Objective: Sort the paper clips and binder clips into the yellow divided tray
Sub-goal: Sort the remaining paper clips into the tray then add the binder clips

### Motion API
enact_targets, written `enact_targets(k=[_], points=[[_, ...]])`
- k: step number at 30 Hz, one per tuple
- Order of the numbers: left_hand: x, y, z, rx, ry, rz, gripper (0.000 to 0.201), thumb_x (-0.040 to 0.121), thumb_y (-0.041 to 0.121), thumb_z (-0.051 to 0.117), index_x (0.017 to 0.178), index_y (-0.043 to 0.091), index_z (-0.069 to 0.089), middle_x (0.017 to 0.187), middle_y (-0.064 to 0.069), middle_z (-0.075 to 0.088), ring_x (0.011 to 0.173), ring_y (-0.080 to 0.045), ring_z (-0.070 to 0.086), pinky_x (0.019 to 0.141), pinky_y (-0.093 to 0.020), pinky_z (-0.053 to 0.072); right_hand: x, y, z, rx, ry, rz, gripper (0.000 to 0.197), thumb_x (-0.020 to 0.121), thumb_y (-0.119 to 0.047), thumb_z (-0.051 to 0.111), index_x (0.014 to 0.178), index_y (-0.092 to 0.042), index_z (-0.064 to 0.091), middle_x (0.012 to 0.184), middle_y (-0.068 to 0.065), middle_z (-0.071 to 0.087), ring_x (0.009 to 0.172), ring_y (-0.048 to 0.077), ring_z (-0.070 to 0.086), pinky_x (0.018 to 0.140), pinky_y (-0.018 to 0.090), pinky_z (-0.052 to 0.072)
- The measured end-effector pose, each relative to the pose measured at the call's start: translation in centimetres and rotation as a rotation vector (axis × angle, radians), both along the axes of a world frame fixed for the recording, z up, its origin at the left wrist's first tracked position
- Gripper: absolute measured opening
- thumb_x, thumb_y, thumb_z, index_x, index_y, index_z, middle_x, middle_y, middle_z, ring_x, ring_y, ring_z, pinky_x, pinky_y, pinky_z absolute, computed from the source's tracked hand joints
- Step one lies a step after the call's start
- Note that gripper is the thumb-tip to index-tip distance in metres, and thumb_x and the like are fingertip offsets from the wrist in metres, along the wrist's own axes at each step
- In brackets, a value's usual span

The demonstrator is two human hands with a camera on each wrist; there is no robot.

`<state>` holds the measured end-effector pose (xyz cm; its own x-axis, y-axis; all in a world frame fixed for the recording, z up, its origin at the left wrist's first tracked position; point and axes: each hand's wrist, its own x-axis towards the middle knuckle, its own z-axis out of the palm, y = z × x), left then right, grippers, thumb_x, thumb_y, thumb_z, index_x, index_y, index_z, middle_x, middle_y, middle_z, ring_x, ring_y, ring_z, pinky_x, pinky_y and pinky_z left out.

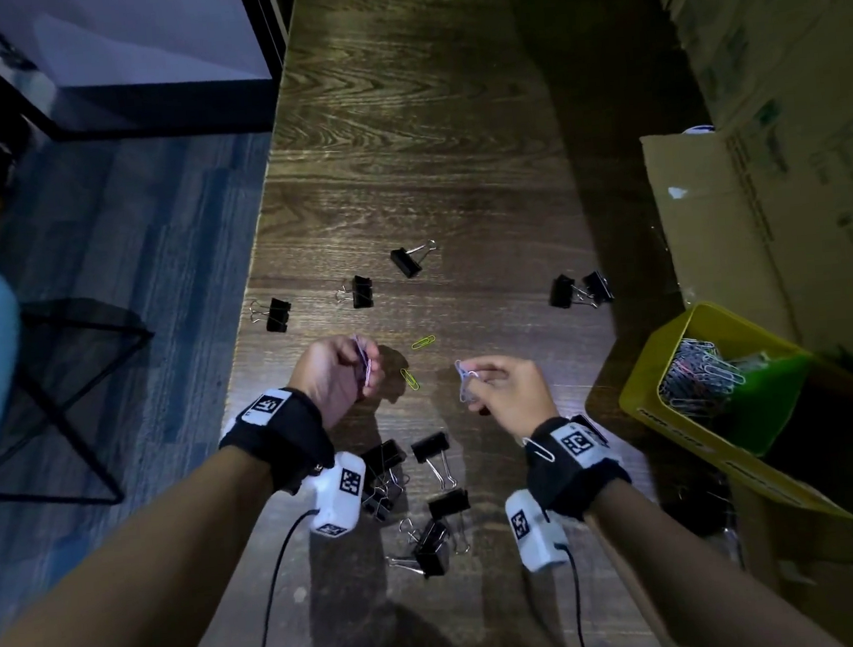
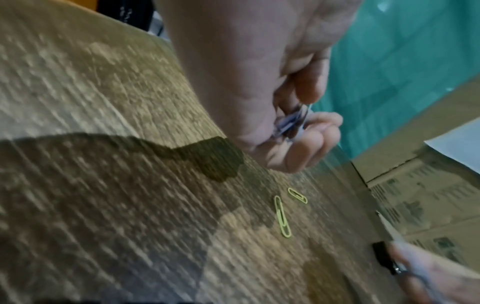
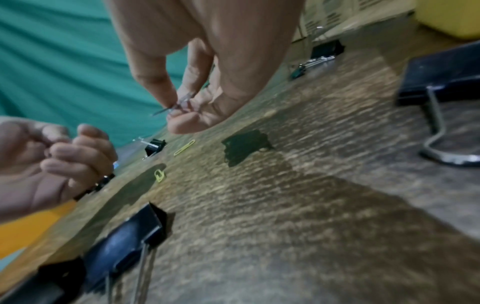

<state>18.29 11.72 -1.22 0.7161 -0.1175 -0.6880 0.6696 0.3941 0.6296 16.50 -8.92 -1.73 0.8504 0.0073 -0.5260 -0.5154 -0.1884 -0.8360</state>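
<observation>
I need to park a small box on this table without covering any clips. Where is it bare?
Bare: the far tabletop beyond the row of binder clips. Crowded: the near middle, where a binder clip pile lies between the wrists, and around two green paper clips by the hands.

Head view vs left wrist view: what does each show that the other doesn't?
Only the head view shows the yellow divided tray at the table's right edge, one compartment heaped with silver wire paper clips, and the black binder clips clustered between the forearms. Only the left wrist view shows, from the palm side, the left hand with fingers curled round its bundle of paper clips. Both show the two yellow-green paper clips lying loose on the dark wood-grain table.
</observation>
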Motion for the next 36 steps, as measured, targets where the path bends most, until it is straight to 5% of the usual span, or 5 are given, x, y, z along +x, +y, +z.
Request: enact_targets(k=[6,12,21,29,36], points=[[0.3,-0.7,-1.8,0.659,-0.266,-0.446,0.02,0.074,0.026,0.069,0.065,0.015,0.056,0.053,0.005,0.05,0.049,-0.012,0.045,0.049,-0.022,0.034,0.8,-0.8,0.1,0.107,-0.036,-0.086,0.024,0.09,0.003,0.05,0.073,-0.011,0.059,0.052,0.003,0.056,0.041,0.013,0.053,0.041,0.022,0.044],[0.0,-1.3,-1.7,1.111,-0.691,-0.931,0.015,0.08,0.017,0.067,0.095,0.014,0.065,0.09,-0.003,0.063,0.081,-0.019,0.059,0.074,-0.028,0.047,2.6,0.4,0.5,0.176,0.003,-0.021,0.033,0.084,0.008,0.038,0.064,-0.014,0.051,0.052,0.002,0.052,0.038,0.014,0.041,0.039,0.019,0.026],[-1.0,-1.0,-2.8,1.228,-0.825,-0.99,0.016,0.091,0.013,0.052,0.096,0.0,0.06,0.099,-0.012,0.054,0.071,-0.02,0.052,0.063,-0.021,0.037,3.7,1.4,-0.6,0.294,0.119,-0.047,0.032,0.085,0.014,0.034,0.069,-0.01,0.048,0.059,0.005,0.04,0.045,0.011,0.032,0.037,0.016,0.018],[-0.1,-0.6,-2.7,1.105,-0.625,-0.964,0.007,0.086,0.01,0.052,0.087,0.007,0.058,0.095,-0.011,0.058,0.089,-0.027,0.055,0.079,-0.029,0.04,4.5,2.4,-1.9,-0.023,0.035,0.14,0.036,0.088,-0.011,0.04,0.058,-0.025,0.054,0.053,-0.005,0.038,0.043,0.009,0.034,0.038,0.019,0.024],[-0.5,-0.5,-3.1,1.089,-0.571,-0.952,0.008,0.086,0.013,0.054,0.092,0.008,0.057,0.098,-0.009,0.057,0.093,-0.026,0.054,0.082,-0.028,0.039,4.5,3.1,-0.5,-0.392,-0.111,0.347,0.049,0.095,-0.051,0.036,0.074,-0.012,0.054,0.072,0.008,0.057,0.081,0.027,0.06,0.078,0.035,0.045]])
